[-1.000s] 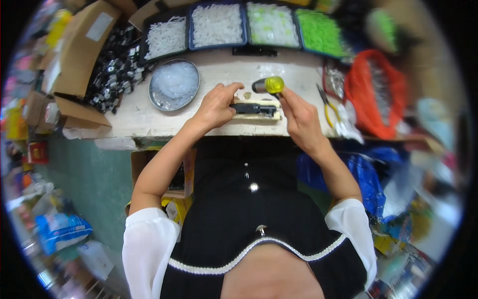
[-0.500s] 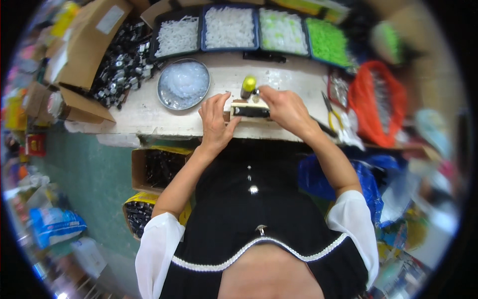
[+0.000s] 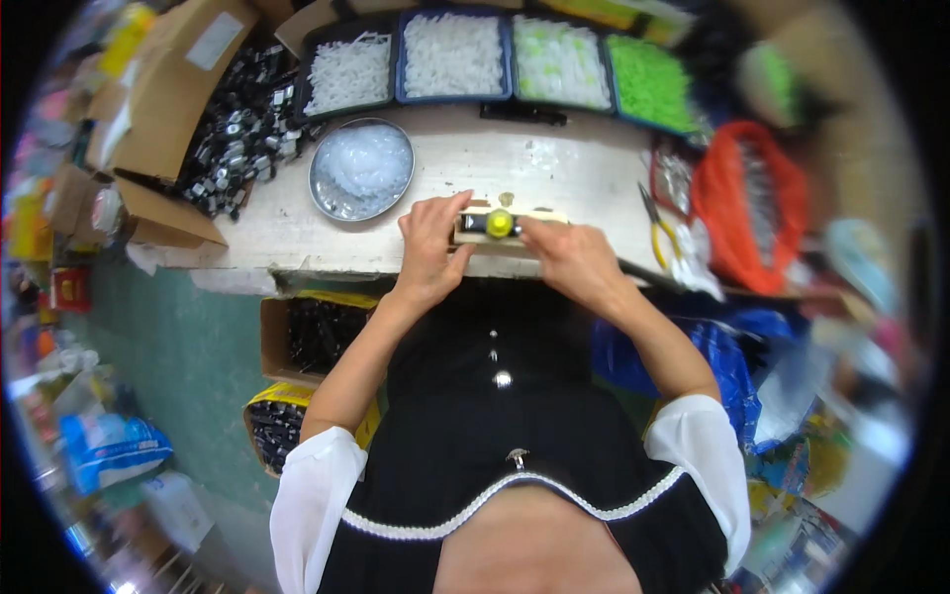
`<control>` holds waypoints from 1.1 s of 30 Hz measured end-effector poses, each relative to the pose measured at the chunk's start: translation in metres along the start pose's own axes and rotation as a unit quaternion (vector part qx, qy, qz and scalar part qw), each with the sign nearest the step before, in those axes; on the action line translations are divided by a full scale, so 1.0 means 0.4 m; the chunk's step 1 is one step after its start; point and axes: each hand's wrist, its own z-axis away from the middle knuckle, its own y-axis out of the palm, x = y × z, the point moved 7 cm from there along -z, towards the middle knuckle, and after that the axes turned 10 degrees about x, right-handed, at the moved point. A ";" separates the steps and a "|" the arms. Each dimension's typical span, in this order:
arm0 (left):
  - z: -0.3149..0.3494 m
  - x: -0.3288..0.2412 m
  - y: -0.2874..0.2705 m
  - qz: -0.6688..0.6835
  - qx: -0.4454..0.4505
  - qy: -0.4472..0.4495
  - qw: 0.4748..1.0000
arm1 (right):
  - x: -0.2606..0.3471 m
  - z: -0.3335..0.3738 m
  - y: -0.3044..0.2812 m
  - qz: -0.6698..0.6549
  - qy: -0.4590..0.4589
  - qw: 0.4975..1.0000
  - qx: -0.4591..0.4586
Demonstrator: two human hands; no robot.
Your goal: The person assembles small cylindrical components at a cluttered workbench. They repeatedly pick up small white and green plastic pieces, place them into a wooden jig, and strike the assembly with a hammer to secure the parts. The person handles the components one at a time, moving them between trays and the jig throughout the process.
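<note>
My left hand [image 3: 429, 249] grips the left end of a pale block-like fixture [image 3: 546, 215] at the near edge of the workbench, thumb and fingers on either side. A dark piece [image 3: 477, 223] sits in the fixture. My right hand [image 3: 574, 259] is closed around what looks like a small hammer [image 3: 500, 224], its round yellow end facing up. The hammer head is over the dark piece and hides part of it; I cannot tell whether they touch. Most of the handle is hidden by my fingers.
A round metal dish [image 3: 362, 168] of translucent pieces stands left on the workbench [image 3: 445, 148]. Trays [image 3: 455, 97] of white and green parts line the back. Yellow-handled pliers [image 3: 661, 233] and a red bag [image 3: 705, 193] lie right. Black-and-silver parts [image 3: 237, 148] are heaped left.
My right hand has brought the hammer nearer to me and down, from behind the fixture to over the dark piece in it. My left hand keeps its hold on the fixture.
</note>
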 end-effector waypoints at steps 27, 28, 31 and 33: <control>-0.361 0.051 0.166 -0.294 0.018 0.194 0.936 | -0.294 0.008 -0.141 0.100 0.107 0.958 -0.245; -0.364 0.050 0.167 -0.294 0.017 0.188 0.937 | -0.285 -0.031 -0.168 0.100 0.089 0.957 -0.257; -0.356 0.061 0.139 -0.263 0.008 0.151 0.953 | -0.266 -0.169 -0.230 0.101 0.020 0.952 -0.289; -0.336 0.063 0.092 -0.198 -0.027 0.125 0.972 | -0.251 -0.262 -0.277 0.112 -0.010 0.946 -0.303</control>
